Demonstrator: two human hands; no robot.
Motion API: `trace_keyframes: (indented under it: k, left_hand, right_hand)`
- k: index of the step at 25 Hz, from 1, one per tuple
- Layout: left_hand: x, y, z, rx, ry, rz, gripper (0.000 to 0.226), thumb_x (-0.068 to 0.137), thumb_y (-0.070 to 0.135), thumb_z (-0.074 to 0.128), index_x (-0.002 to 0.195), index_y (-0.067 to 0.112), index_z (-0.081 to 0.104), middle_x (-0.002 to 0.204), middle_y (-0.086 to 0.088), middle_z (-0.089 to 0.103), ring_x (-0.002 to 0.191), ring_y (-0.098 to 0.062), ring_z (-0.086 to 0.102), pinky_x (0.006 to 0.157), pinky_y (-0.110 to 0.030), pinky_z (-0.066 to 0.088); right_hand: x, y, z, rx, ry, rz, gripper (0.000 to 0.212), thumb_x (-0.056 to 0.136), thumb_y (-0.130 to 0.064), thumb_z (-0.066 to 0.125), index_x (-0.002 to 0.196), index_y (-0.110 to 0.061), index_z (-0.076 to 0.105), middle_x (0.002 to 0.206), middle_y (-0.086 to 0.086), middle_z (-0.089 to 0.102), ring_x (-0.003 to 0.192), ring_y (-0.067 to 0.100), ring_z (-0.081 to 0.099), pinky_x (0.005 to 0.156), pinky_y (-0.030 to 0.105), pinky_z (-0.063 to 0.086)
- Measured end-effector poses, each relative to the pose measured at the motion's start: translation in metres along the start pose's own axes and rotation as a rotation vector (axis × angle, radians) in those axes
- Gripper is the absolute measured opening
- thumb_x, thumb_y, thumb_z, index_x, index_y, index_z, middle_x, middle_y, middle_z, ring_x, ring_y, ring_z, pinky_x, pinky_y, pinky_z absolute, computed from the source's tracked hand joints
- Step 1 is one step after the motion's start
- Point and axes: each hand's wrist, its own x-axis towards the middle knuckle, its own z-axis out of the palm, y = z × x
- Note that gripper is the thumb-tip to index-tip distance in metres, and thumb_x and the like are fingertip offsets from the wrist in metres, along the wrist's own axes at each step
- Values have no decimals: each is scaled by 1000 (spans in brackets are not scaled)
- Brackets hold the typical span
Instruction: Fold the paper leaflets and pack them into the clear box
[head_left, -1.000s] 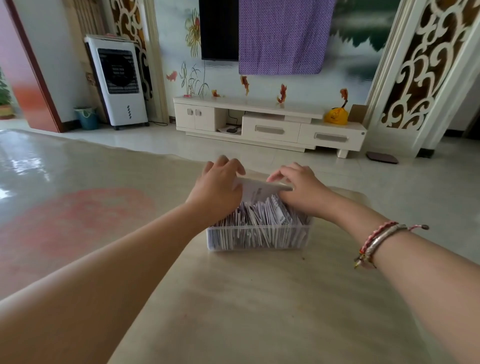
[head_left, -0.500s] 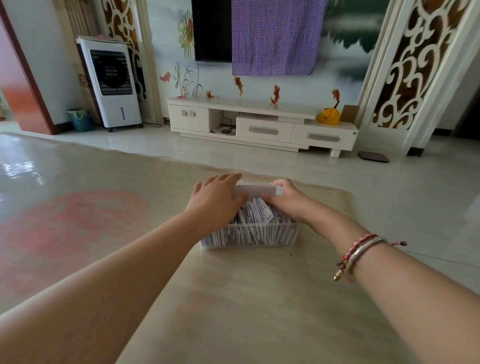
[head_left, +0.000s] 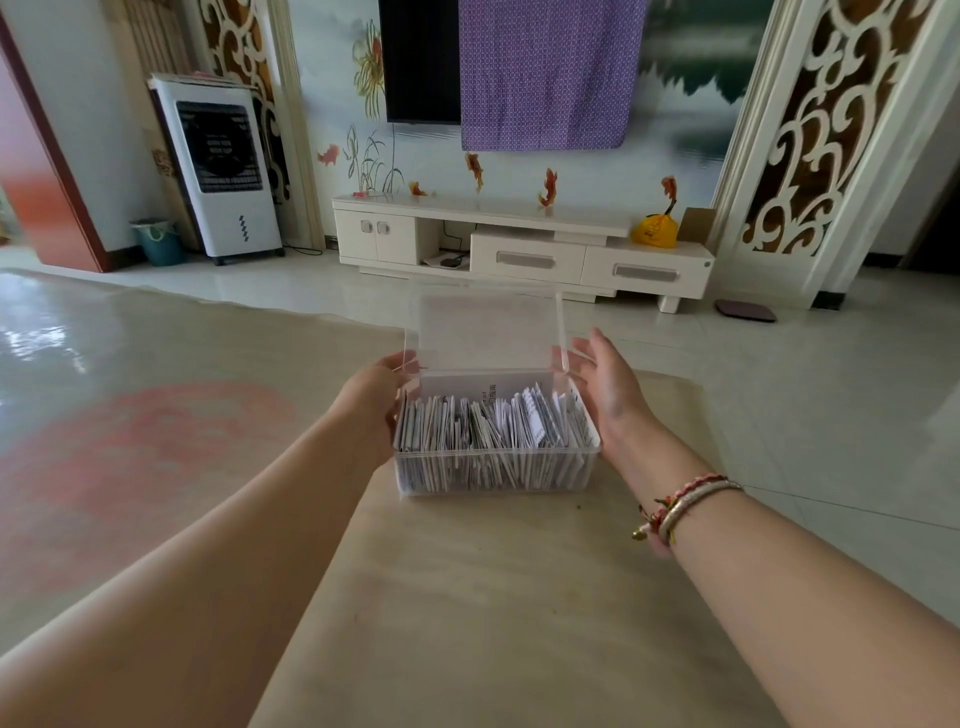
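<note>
The clear box (head_left: 493, 470) stands on the beige table (head_left: 493, 597) in front of me, packed tight with several folded white leaflets (head_left: 483, 426) standing on edge. Its clear lid (head_left: 485, 332) is raised upright at the back of the box. My left hand (head_left: 371, 400) is beside the box's left end, fingertips touching the lid's left edge. My right hand (head_left: 605, 387) is at the right end, palm turned inward, with straight fingers against the lid's right edge.
The table's far edge runs just behind the box and its right edge falls away to a tiled floor (head_left: 810, 415). A white TV cabinet (head_left: 524, 249) and an air cooler (head_left: 223, 171) stand against the far wall.
Both hands were on top of the leaflets, pressing them down. They have moved out to the box's ends, and the clear lid now stands upright between them.
</note>
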Motion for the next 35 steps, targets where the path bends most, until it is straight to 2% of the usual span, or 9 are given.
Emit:
trace_keyframes:
  k: [7, 10, 13, 15, 20, 24, 27, 30, 35]
  left_hand:
    - [-40, 19, -5, 116, 47, 319, 44, 90, -8, 33, 86, 18, 68, 103, 3, 72, 105, -13, 63, 107, -43, 37]
    - [-72, 17, -15, 622, -218, 631, 21, 98, 30, 47, 111, 30, 64, 123, 10, 64, 111, -6, 58, 111, -41, 35]
    - [-75, -2, -26, 1595, -394, 734, 79, 78, 72, 43, 147, 48, 15, 155, 22, 7, 143, -4, 11, 119, -41, 1]
    - [-70, -9, -30, 1819, -386, 890, 88, 83, 65, 50, 149, 45, -3, 156, 18, -10, 145, -9, -10, 119, -41, -7]
    - [-64, -14, -33, 1744, -324, 949, 81, 93, 36, 58, 151, 41, 0, 159, 15, -3, 148, -15, -6, 118, -35, 0]
    - [-69, -24, -38, 1482, -189, 861, 97, 82, 37, 71, 152, 35, 4, 160, 12, -3, 148, -16, 1, 120, -45, 11]
    - [-71, -32, -50, 1123, -1, 585, 99, 71, 40, 80, 150, 21, 23, 151, -2, 36, 135, -20, 38, 105, -34, 36]
    - [-61, -37, -52, 1131, -36, 557, 52, 76, 36, 78, 123, 23, 60, 118, 4, 65, 108, -12, 58, 80, -24, 38]
    - [-8, -23, -26, 1059, -172, 593, 40, 85, 30, 69, 124, 24, 60, 121, 7, 65, 114, -11, 56, 92, -27, 40]
  right_hand:
    - [-15, -18, -14, -171, -94, -310, 60, 102, -48, 18, 100, -12, 66, 102, 8, 71, 102, 16, 64, 104, 36, 41]
    - [-36, -12, -26, -687, -287, -518, 67, 89, -71, 29, 124, -21, 57, 123, -6, 61, 111, 4, 56, 104, 35, 42]
    - [-46, 0, -31, -1275, -438, -657, 86, 77, -79, 42, 149, -35, 23, 157, -10, 21, 144, 9, 18, 118, 33, 9]
    - [-47, 5, -33, -1431, -449, -719, 89, 80, -72, 48, 152, -36, 9, 161, -8, 2, 147, 9, -1, 114, 27, -5]
    - [-50, 8, -35, -1478, -410, -750, 75, 92, -50, 48, 151, -39, 2, 161, -7, -2, 148, 11, -4, 110, 20, -7]
    - [-56, 17, -34, -1311, -313, -708, 95, 84, -52, 61, 151, -38, -4, 160, -6, -7, 147, 14, -2, 121, 39, 4]
    - [-67, 35, -41, -962, -181, -412, 114, 71, -50, 77, 152, -22, 2, 155, 1, 29, 142, 19, 28, 115, 36, 27]
    - [-65, 43, -47, -794, -165, -343, 66, 77, -36, 77, 133, -22, 46, 121, -8, 61, 119, 13, 55, 88, 19, 41]
    - [-30, 32, -38, -833, 31, -436, 42, 79, -35, 76, 115, -20, 62, 114, -1, 68, 110, 20, 59, 84, 28, 45]
